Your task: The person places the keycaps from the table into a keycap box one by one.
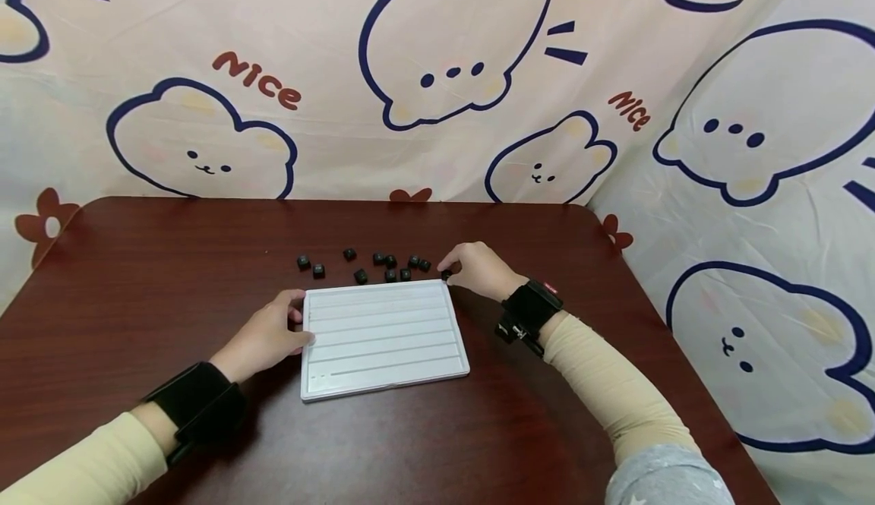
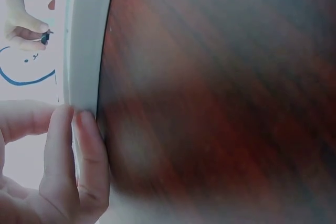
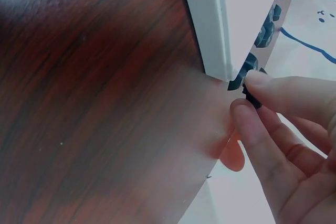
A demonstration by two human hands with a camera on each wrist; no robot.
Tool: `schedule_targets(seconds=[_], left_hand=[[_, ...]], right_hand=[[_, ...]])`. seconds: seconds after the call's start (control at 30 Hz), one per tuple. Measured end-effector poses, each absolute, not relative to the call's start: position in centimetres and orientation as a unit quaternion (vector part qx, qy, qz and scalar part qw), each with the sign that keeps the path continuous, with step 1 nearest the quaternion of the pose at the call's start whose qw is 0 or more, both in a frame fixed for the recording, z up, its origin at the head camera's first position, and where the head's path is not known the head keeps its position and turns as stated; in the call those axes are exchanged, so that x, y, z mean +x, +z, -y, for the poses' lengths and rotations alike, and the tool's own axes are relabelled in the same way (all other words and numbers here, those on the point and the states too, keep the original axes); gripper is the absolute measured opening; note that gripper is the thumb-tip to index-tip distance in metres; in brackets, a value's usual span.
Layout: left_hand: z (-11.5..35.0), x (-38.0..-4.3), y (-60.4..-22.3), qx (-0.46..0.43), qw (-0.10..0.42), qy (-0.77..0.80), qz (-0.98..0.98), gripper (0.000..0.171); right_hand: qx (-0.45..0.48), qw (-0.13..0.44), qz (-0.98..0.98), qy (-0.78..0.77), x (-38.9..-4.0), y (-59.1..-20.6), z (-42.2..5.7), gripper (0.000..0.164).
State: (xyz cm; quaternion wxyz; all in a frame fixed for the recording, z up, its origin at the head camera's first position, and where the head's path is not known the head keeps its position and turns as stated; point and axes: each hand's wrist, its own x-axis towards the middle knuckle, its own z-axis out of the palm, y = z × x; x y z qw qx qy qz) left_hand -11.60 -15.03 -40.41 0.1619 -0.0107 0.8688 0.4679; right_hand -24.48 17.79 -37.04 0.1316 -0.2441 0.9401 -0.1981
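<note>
A white rectangular board [image 1: 383, 342] with raised lines running across it lies on the table. My left hand [image 1: 268, 336] grips its left edge, the thumb over the top face and the other fingers along the side. In the left wrist view, fingertips [image 2: 86, 124] press against the board's pale side wall [image 2: 86, 40]. Just beyond the board's far right corner, my right hand [image 1: 484, 268] pinches a small black keycap [image 3: 253, 97] between thumb and fingers. Several more black keycaps [image 1: 390, 260] lie loosely scattered behind the board's far edge.
The dark reddish-brown wooden table [image 1: 547, 414] reaches back to a pale cloth [image 1: 328, 26] printed with cartoon outlines, which also hangs along the right side. Two keycaps [image 1: 318, 270] lie at the left end of the scatter, near the board's far left corner.
</note>
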Motion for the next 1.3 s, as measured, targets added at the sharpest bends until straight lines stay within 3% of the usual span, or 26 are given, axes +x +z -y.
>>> schedule_targets(seconds=[1.3], left_hand=[[15.5, -11.8, -40.4, 0.025, 0.155, 0.418, -0.895, 0.078]], right_hand=[[-0.347, 0.178, -0.898, -0.202, -21.9, -37.6, -12.9, 0.020]])
